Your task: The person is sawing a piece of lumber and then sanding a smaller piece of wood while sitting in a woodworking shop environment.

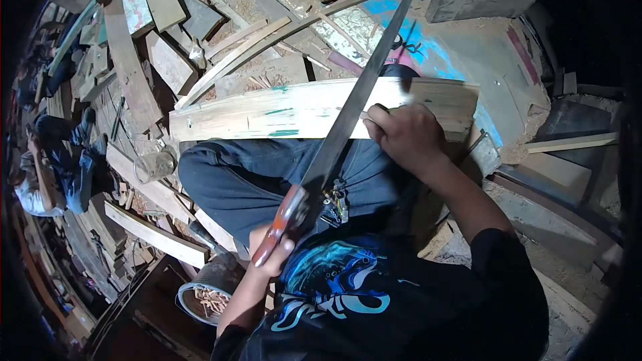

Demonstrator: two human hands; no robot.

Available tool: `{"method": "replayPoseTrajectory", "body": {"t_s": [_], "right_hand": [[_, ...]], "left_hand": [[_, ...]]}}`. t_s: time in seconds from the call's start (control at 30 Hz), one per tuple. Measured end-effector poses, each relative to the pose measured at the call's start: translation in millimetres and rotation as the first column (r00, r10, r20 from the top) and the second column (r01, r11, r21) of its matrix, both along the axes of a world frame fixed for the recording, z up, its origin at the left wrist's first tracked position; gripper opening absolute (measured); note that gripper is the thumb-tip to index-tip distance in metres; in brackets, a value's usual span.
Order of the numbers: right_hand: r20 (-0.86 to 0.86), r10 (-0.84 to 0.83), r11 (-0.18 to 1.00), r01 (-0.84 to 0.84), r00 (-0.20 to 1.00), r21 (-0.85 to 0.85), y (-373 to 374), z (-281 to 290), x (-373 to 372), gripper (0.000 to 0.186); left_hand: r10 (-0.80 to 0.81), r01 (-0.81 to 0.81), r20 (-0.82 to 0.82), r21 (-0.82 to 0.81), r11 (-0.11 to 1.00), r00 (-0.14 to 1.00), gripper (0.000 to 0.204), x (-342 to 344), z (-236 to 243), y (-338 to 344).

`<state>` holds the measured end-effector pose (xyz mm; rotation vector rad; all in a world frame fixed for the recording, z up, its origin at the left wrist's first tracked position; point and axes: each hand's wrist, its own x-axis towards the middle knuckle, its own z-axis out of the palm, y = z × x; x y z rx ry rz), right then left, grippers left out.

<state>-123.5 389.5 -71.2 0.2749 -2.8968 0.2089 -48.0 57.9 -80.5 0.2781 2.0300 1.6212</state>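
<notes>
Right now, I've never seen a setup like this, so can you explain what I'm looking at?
There's no machine here, just a person's two bare hands. The single picture comes from a wide camera on their head, looking down, so straight edges bend near the rim.

The left hand grips the handle of a long saw, whose blade slants up across a pale board lying over the lap. The right hand is curled beside the blade; I can't tell whether it holds something small.

Around them are loose planks, a clear jar and a bucket with wood bits inside. Another person sits at far left.
</notes>
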Motion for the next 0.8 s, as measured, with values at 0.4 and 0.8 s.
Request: {"method": "replayPoseTrajectory", "body": {"t_s": [0.4,0.8], "right_hand": [[-0.049,0.014,1.000,-0.015,0.999,-0.026,1.2,-8.7,1.2,0.016],[0.107,0.027,0.999,-0.031,0.994,0.035,0.9,2.1,1.8,0.017]], "left_hand": [[0.054,-0.044,-0.066,0.135,0.990,0.996,0.027,-47.0,1.0,54.4],[-0.023,0.051,-0.221,0.120,0.992,0.975,0.023,-50.2,4.9,57.8]]}}
